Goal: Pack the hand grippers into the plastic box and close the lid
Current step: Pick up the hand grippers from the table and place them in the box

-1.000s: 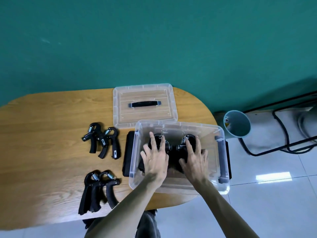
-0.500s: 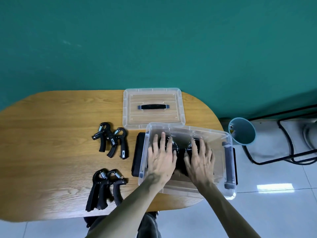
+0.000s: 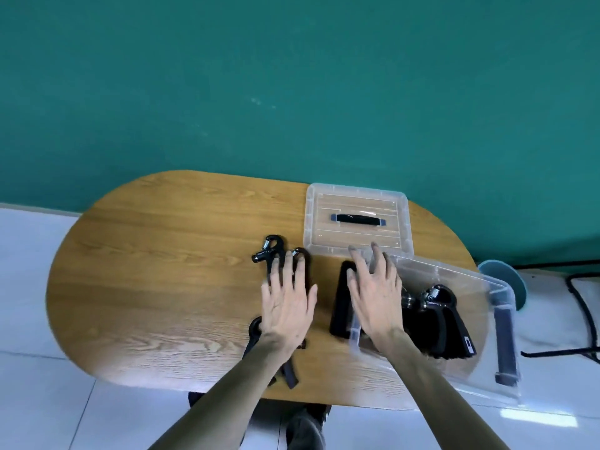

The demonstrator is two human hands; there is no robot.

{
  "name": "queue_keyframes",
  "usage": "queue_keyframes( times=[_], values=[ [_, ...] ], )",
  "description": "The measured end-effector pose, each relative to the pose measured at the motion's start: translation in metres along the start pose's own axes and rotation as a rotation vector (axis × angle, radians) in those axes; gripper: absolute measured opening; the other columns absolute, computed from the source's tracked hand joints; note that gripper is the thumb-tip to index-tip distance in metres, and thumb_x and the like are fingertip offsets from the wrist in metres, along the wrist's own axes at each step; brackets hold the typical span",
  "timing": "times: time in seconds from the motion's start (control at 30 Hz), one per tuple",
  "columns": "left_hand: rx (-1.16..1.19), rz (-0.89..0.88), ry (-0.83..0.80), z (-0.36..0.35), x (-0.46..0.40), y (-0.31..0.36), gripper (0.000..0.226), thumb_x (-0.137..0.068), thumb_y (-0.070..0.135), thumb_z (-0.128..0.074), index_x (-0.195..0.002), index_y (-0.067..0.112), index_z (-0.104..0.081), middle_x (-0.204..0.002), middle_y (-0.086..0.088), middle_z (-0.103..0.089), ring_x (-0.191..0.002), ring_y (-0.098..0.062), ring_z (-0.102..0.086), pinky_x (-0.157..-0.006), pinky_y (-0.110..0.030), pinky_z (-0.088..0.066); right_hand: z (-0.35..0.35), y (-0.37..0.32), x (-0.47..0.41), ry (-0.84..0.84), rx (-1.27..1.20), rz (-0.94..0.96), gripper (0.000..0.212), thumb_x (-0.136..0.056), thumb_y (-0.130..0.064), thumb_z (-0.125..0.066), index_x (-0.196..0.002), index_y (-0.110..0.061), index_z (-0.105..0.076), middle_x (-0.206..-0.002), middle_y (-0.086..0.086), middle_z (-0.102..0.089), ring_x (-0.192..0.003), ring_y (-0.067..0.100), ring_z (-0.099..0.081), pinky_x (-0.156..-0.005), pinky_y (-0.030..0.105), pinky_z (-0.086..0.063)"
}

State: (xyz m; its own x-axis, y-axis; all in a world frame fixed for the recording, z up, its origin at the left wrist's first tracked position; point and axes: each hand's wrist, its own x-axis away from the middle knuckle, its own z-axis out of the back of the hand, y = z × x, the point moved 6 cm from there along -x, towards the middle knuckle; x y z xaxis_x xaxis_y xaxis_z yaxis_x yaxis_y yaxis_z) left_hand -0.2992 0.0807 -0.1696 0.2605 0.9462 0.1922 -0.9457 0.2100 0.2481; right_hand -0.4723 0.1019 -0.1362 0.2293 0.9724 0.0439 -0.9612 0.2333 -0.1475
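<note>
The clear plastic box (image 3: 480,280) stands at the table's right end with black hand grippers (image 3: 444,316) lying inside it. Its clear lid (image 3: 357,203), with a black handle, lies flat behind it. My right hand (image 3: 373,287) hovers open over the box's left rim, holding nothing. My left hand (image 3: 289,300) is spread open above two black hand grippers (image 3: 271,251) on the table, its fingertips over them. Another pair of hand grippers (image 3: 255,332) lies under my left wrist near the front edge, mostly hidden.
A black box latch (image 3: 341,303) sticks out on the left side of the box, a grey one (image 3: 505,345) on its right. A teal bin (image 3: 516,280) and black cables (image 3: 581,306) are on the tiled floor to the right. The oval wooden table (image 3: 162,271) meets a green wall.
Both hands have come out of the box and moved left. My left hand now hovers over the grippers on the table. The view has shifted, so everything appears further right.
</note>
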Motion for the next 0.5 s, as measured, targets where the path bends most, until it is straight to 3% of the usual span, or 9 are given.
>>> queue_keyframes(
  times=[0.27,0.4,0.5],
  values=[
    [0.020,0.100,-0.144,-0.036,0.045,-0.094,0.068,-0.102,0.055,-0.008,-0.158,0.018,-0.014,-0.166,-0.008,-0.015,-0.147,-0.031,-0.023,-0.108,-0.048,-0.035,-0.038,-0.080,-0.002,-0.055,0.029,0.070,0.045,-0.105,-0.037,-0.035,-0.150,-0.030,-0.033,-0.155,0.016,-0.032,-0.135,0.039,-0.038,-0.102,0.053,-0.042],
    [0.061,0.137,-0.209,-0.066,0.069,-0.115,0.065,-0.103,0.055,-0.011,-0.158,0.019,-0.008,-0.165,-0.009,-0.018,-0.147,-0.032,-0.023,-0.112,-0.048,-0.033,-0.064,-0.106,-0.005,-0.088,0.023,0.117,0.043,-0.105,-0.037,-0.035,-0.147,-0.026,-0.040,-0.153,0.016,-0.035,-0.133,0.039,-0.041,-0.099,0.053,-0.046],
    [0.087,0.172,-0.289,-0.090,0.077,-0.116,0.066,-0.101,0.058,-0.009,-0.156,0.022,-0.001,-0.167,-0.010,-0.008,-0.148,-0.032,-0.020,-0.112,-0.052,-0.033,-0.085,-0.115,-0.011,-0.139,0.036,0.178,0.041,-0.105,-0.038,-0.035,-0.145,-0.030,-0.041,-0.153,0.014,-0.035,-0.129,0.038,-0.043,-0.094,0.052,-0.049]
  ],
)
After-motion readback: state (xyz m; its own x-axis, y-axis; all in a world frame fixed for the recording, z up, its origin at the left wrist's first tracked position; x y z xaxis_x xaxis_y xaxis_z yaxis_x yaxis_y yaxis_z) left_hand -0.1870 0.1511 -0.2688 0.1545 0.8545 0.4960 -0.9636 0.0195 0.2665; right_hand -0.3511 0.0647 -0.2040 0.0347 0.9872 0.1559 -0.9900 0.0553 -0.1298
